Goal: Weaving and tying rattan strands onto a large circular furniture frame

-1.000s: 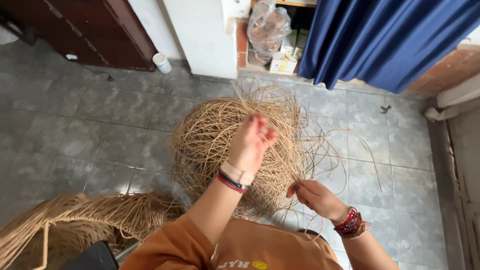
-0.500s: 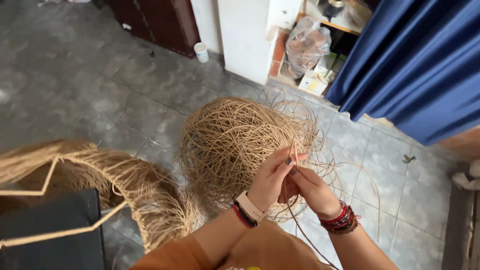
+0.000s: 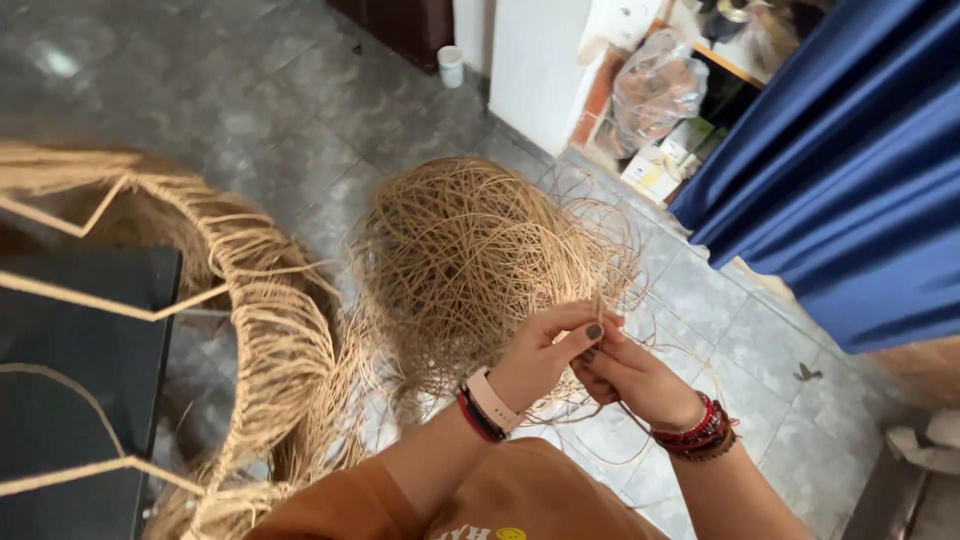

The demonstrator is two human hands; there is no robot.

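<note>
A loose tangle of tan rattan strands [image 3: 470,250] lies on the grey tiled floor in front of me. My left hand [image 3: 545,350] and my right hand [image 3: 635,380] meet just below its near edge, fingertips pinched together on a thin rattan strand [image 3: 600,305] that rises out of the pile. The left wrist wears a pale watch and dark bands, the right wrist red beaded bracelets. Further thin strands loop down around both hands.
A woven rattan frame piece [image 3: 250,330] with hanging fringe stands at my left over a dark seat [image 3: 70,400]. A blue curtain [image 3: 850,170] hangs at right. A white wall corner [image 3: 530,60], a plastic bag [image 3: 655,90] and a small white cup [image 3: 451,66] sit behind.
My left hand came down from its raised position over the pile and joined my right hand on the strand. The view shifted left, bringing the woven frame further in.
</note>
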